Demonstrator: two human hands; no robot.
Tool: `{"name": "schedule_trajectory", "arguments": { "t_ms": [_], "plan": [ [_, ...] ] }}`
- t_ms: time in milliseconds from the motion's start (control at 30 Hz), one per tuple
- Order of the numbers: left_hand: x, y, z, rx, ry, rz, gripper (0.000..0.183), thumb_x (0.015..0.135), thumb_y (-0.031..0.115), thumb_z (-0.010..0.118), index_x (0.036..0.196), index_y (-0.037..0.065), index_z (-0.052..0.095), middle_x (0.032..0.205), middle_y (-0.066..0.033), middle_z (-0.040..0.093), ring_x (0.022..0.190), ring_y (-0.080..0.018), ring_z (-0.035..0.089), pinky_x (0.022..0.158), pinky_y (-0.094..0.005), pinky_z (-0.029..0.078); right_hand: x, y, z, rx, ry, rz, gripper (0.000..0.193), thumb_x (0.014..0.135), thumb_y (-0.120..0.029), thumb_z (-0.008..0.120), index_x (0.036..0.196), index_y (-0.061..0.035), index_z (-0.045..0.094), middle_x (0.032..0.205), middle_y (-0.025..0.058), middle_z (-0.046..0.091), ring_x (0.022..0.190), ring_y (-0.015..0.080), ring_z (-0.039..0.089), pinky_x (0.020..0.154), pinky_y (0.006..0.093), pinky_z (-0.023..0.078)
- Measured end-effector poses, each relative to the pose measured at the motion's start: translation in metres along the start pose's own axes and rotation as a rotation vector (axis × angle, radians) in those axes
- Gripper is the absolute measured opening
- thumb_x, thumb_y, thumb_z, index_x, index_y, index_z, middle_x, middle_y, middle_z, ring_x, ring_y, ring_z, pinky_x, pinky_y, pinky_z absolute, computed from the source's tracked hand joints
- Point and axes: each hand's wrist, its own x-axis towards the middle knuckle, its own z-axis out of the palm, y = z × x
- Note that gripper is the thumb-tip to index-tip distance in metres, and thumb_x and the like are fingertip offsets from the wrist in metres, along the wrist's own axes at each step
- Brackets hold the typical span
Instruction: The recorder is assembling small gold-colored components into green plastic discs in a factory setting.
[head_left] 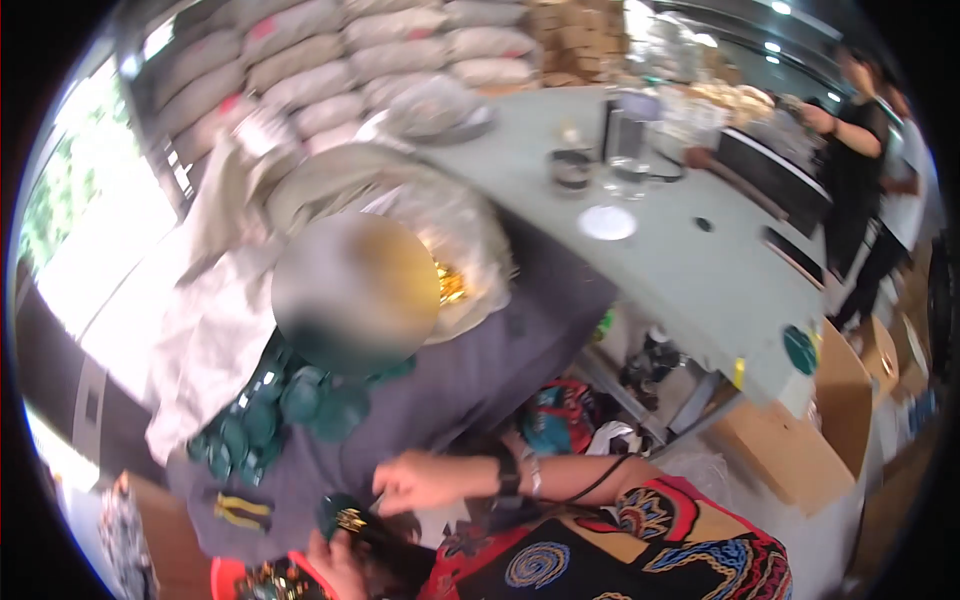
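Note:
At the lower middle, my left hand [342, 566] grips a dark green, cap-like piece [330, 512] with gold bits on it. My right hand [428, 481] is just above and to the right, fingers curled and pressed together; whatever they pinch is too small to make out. Near my left hand is a red-rimmed container [228, 578] with gold and dark pieces in it. Yellow-handled pliers [243, 511] lie on the grey cloth [440, 400]. Beyond them spreads a pile of round green pieces [262, 415], partly covered by a blurred patch.
An open sack [490, 240] with shiny gold pieces [452, 284] lies beyond the pile. A grey-green table [690, 270] at right carries a clear jar [630, 150] and a phone [793, 256]. Cardboard boxes [800, 440] stand below it. Stacked sacks [400, 60] line the back; people [858, 150] stand far right.

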Motion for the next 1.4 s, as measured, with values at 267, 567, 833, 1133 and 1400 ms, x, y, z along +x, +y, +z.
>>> {"name": "schedule_trajectory", "arguments": {
  "t_ms": [267, 567, 833, 1133, 1400],
  "plan": [
    [-0.052, -0.110, -0.216, -0.058, 0.978, -0.183, 0.028, 0.085, 0.011, 0.057, 0.108, -0.004, 0.063, 0.096, -0.0144, 0.067, 0.082, -0.0243, 0.062, 0.072, -0.0286, 0.049, 0.021, 0.051, -0.135, -0.552, 0.711, -0.012, 0.011, 0.078, -0.009, 0.062, 0.086, -0.0014, 0.061, 0.074, 0.0164, 0.060, 0.066, 0.0336, 0.059, 0.059, 0.0418, 0.046],
    [-0.083, -0.256, -0.352, -0.648, 0.724, -0.615, 0.037, 0.092, 0.011, 0.041, 0.114, -0.017, 0.051, 0.108, -0.0215, 0.057, 0.100, -0.0319, 0.056, 0.089, -0.0414, 0.047, 0.065, 0.122, -0.142, -0.780, 0.626, 0.100, 0.015, 0.080, -0.012, 0.052, 0.084, -0.0029, 0.064, 0.079, 0.0214, 0.061, 0.079, 0.0373, 0.062, 0.067, 0.0452, 0.049],
    [0.021, -0.172, -0.231, -0.139, 0.524, -0.181, 0.033, 0.090, 0.013, 0.050, 0.110, -0.011, 0.057, 0.098, -0.0197, 0.063, 0.086, -0.0272, 0.061, 0.076, -0.0365, 0.049, 0.054, 0.109, -0.160, -1.029, 0.505, 0.226, 0.012, 0.079, -0.008, 0.052, 0.083, -0.0012, 0.060, 0.081, 0.0180, 0.061, 0.081, 0.0355, 0.063, 0.069, 0.0435, 0.049],
    [0.074, -0.090, -0.100, -0.109, 0.328, 0.225, 0.031, 0.081, 0.002, 0.053, 0.111, -0.005, 0.057, 0.103, -0.0120, 0.064, 0.090, -0.0216, 0.062, 0.076, -0.0321, 0.050, 0.006, 0.074, -0.157, -0.732, 0.633, 0.207, 0.019, 0.074, -0.013, 0.060, 0.090, -0.0031, 0.060, 0.076, 0.0190, 0.061, 0.073, 0.0366, 0.061, 0.063, 0.0428, 0.048],
    [0.093, 0.006, 0.001, 0.443, 0.142, 0.418, 0.020, 0.075, 0.004, 0.060, 0.093, -0.002, 0.063, 0.081, -0.0158, 0.061, 0.072, -0.0315, 0.061, 0.064, -0.0382, 0.047, -0.002, 0.070, -0.122, -0.605, 0.584, 0.220, 0.028, 0.069, -0.014, 0.071, 0.089, -0.0030, 0.055, 0.079, 0.0164, 0.062, 0.075, 0.0355, 0.061, 0.066, 0.0428, 0.048]
  ]
}}
